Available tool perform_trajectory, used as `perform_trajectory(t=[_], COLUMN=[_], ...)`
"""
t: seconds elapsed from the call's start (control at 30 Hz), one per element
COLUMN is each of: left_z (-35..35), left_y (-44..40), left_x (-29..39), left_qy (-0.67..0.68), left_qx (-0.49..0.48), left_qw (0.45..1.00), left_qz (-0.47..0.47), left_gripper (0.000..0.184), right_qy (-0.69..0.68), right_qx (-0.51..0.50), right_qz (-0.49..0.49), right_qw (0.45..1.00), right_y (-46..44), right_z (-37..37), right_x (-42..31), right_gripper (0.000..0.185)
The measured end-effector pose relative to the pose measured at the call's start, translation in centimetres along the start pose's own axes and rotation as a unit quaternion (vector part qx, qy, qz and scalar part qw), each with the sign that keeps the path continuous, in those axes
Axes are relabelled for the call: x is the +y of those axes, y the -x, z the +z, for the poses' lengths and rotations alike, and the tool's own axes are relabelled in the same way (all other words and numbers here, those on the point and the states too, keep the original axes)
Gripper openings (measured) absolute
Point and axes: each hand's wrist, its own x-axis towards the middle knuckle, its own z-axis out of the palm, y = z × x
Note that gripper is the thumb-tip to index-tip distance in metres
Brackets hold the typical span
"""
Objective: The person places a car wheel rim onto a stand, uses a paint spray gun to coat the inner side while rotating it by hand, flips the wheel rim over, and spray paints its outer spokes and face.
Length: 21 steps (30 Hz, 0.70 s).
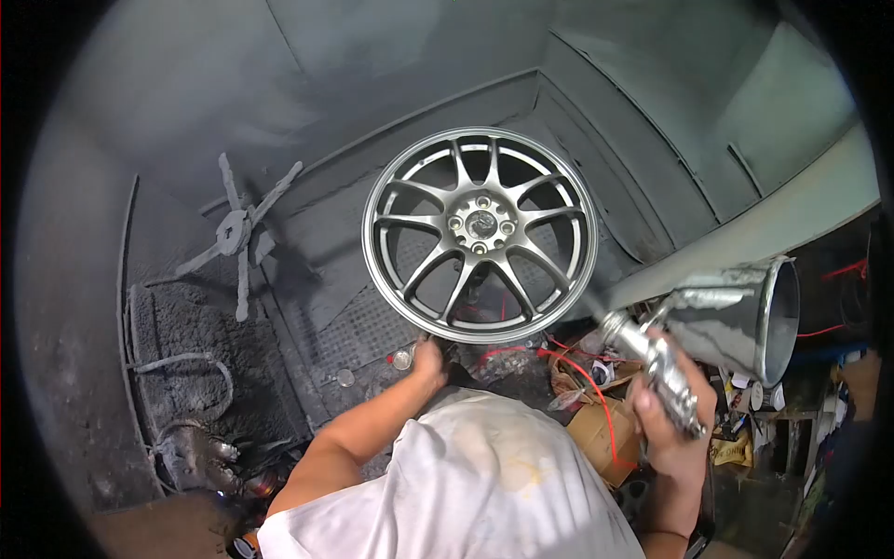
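A silver multi-spoke car wheel rim (523, 216) lies face up in the middle of the head view. My right hand (675, 401) is closed around a metal spray gun (663, 365), to the right of the wheel and below it. The gun's nozzle points up and left toward the rim, and a faint mist shows at its tip. A large silver-coated cup (736, 317) sits beside the gun. My left hand (429, 361) is at the wheel's lower left edge; its fingers are mostly hidden, so I cannot tell whether they grip anything.
A paint-coated stand with several arms (237, 233) is at the left. Grey booth walls (391, 65) rise behind the wheel. An orange-red hose (596, 387) runs past a cardboard box (596, 433). Assorted clutter (745, 401) fills the right side. Small round lids (346, 377) lie near my left arm.
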Motion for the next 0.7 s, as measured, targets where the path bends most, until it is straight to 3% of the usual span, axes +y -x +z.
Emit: perform_trajectory(t=[0.03, 0.07, 0.1, 0.23, 0.3, 0.37, 0.47, 0.57, 0.63, 0.7], left_z=[-1.4, -1.3, -1.1, -0.1, 0.1, -1.4, -1.1, -4.0, -7.7, -9.6], left_y=[-1.8, -1.7, -1.7, -1.6, -0.8, -1.9, -1.6, -3.1, -7.8, -12.8], left_x=[-2.7, -3.4, -4.0, -5.7, -5.6, -5.3, -2.8, 1.9, 6.0, 10.8], left_qy=[0.025, 0.041, 0.056, 0.076, 0.051, 0.040, 0.009, -0.132, -0.225, -0.273], left_qx=[-0.026, -0.042, -0.058, -0.067, -0.053, -0.055, -0.043, -0.097, -0.128, -0.142], left_qw=[0.998, 0.998, 0.997, 0.995, 0.996, 0.997, 0.999, 0.986, 0.966, 0.951], left_qz=[0.044, 0.031, 0.017, 0.007, 0.048, -0.044, -0.002, 0.013, 0.011, -0.013], left_gripper=[0.025, 0.026, 0.038, 0.040, 0.018, 0.033, 0.015, 0.042, 0.051, 0.056], right_qy=[0.030, 0.037, 0.043, 0.030, 0.005, -0.074, -0.154, -0.111, -0.080, -0.100], right_qx=[0.025, 0.066, 0.106, 0.146, 0.166, 0.046, -0.024, -0.004, 0.064, 0.133], right_qz=[-0.009, -0.022, -0.034, -0.013, -0.012, 0.064, 0.112, 0.089, 0.064, 0.101], right_qw=[0.999, 0.997, 0.993, 0.989, 0.986, 0.994, 0.981, 0.990, 0.993, 0.981], right_y=[-0.7, -1.2, -1.6, 0.0, 2.1, 4.5, 7.7, 10.7, 12.2, 12.8], right_z=[-0.2, -0.5, -1.0, -3.9, -4.9, -6.2, -6.4, -6.9, -7.6, -8.9], right_x=[-0.2, 0.5, 1.3, 3.0, 5.2, 6.7, 9.1, 11.0, 12.6, 12.2], right_gripper=[0.057, 0.058, 0.059, 0.068, 0.070, 0.071, 0.065, 0.062, 0.060, 0.062])
